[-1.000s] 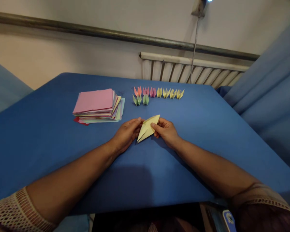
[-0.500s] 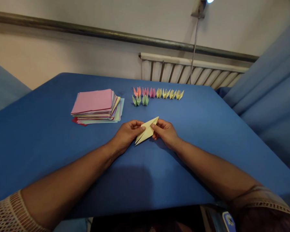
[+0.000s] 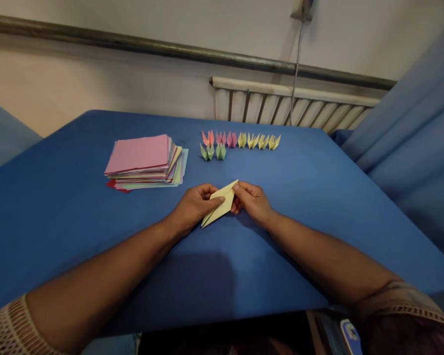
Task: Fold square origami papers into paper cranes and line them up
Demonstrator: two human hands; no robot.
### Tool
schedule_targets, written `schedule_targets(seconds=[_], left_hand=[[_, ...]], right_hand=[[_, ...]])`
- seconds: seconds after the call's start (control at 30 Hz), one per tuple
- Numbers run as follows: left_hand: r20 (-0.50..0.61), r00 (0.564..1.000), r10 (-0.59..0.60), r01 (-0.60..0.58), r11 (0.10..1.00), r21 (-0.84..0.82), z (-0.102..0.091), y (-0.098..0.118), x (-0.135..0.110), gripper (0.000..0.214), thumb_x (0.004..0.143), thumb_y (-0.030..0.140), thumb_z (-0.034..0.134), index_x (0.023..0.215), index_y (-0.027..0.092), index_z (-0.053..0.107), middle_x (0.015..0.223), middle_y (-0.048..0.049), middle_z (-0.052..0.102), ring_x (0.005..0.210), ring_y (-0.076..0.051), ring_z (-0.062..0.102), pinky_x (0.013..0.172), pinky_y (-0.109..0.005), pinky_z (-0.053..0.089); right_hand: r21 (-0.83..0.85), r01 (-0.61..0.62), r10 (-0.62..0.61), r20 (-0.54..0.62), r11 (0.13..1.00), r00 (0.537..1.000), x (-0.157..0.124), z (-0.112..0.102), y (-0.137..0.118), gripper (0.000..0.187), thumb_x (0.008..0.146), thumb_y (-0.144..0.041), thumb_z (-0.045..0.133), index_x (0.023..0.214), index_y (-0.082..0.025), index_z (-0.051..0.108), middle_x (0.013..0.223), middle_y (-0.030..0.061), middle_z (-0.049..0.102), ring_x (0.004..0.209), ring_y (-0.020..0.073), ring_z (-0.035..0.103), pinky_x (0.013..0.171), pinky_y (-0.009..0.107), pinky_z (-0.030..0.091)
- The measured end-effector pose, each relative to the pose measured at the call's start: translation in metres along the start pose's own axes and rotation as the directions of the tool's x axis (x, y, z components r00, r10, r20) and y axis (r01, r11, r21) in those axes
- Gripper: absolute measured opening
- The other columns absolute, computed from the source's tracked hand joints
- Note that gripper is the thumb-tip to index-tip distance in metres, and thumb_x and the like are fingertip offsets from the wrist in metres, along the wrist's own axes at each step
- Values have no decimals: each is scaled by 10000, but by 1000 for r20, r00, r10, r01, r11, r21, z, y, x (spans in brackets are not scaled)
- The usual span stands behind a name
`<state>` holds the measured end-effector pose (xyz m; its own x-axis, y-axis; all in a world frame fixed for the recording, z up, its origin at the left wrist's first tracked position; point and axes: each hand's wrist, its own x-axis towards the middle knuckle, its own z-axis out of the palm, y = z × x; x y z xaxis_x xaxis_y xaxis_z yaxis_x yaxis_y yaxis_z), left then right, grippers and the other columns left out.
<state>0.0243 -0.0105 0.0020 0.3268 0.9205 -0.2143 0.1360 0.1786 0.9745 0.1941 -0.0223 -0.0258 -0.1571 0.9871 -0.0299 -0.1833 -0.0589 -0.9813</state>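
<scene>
A pale yellow folded paper piece (image 3: 219, 209), long and pointed, lies slanted on the blue table (image 3: 77, 222). My left hand (image 3: 194, 206) pinches its left edge with thumb and fingers closed on it. My right hand (image 3: 252, 201) grips its upper right end, fingers curled round the tip. Both hands rest low on the table near its middle.
A stack of coloured paper sheets (image 3: 142, 160), pink on top, sits at the back left. Behind my hands stand rows of small folded paper figures (image 3: 239, 140), orange, pink, yellow and green. A radiator (image 3: 292, 106) and blue curtain (image 3: 410, 128) lie beyond the table.
The yellow paper has been folded narrower and has shifted slightly left and down. Both hands have closed in on it.
</scene>
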Motion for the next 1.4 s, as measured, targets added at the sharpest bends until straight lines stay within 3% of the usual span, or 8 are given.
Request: schedule_targets(seconds=[0.27,0.43,0.7,0.9,1.13,1.27,1.4], left_hand=[[49,997,52,-55,995,77,0,-3,2,288,627,363,757,770,159,613,651,25,604,554,-96,504,512,-210,378],[92,994,54,-63,993,99,-1,-4,3,290,622,369,751,769,155,621,651,26,594,562,-97,497,510,-208,371],[86,995,53,-63,991,115,-1,-3,1,275,637,370,729,763,167,593,639,32,590,545,-100,495,499,-210,370],[85,992,90,-105,977,184,1,-3,-1,269,668,381,706,771,169,578,652,29,578,570,-106,508,511,-212,375],[107,990,91,-111,973,200,2,1,-4,289,647,349,720,838,167,602,695,24,601,596,-105,516,540,-217,398],[64,993,102,-109,987,122,3,0,-3,298,619,313,749,837,166,607,722,20,618,625,-109,548,579,-225,424],[-85,989,125,-126,992,-5,2,-3,2,359,605,315,789,875,158,612,816,-8,675,690,-126,604,651,-248,473]], right_hand=[[-11,86,-87,-110,996,990,-1,1,-5,282,780,-471,646,741,-200,578,501,-69,566,419,69,513,430,186,409],[-31,125,-128,-111,992,986,-3,0,-6,254,806,-410,616,678,-198,560,516,-65,553,413,63,490,432,194,395],[8,116,-115,-59,993,992,-2,-2,-4,450,844,-634,542,738,-198,571,563,-42,566,445,82,510,442,217,403],[-96,131,-135,-32,987,990,-6,5,-6,469,688,-645,717,705,-206,554,535,-64,544,444,77,474,445,217,386],[-105,90,-97,-68,990,993,-3,-1,-4,454,801,-633,601,665,-202,558,481,-53,520,434,82,460,459,223,368],[0,67,-67,-96,998,993,-1,-3,-1,422,798,-613,614,723,-198,600,482,-52,529,424,84,459,447,219,363],[76,39,-28,-141,996,990,1,-4,-1,421,747,-613,663,744,-196,605,514,-47,548,439,85,481,438,214,375]])
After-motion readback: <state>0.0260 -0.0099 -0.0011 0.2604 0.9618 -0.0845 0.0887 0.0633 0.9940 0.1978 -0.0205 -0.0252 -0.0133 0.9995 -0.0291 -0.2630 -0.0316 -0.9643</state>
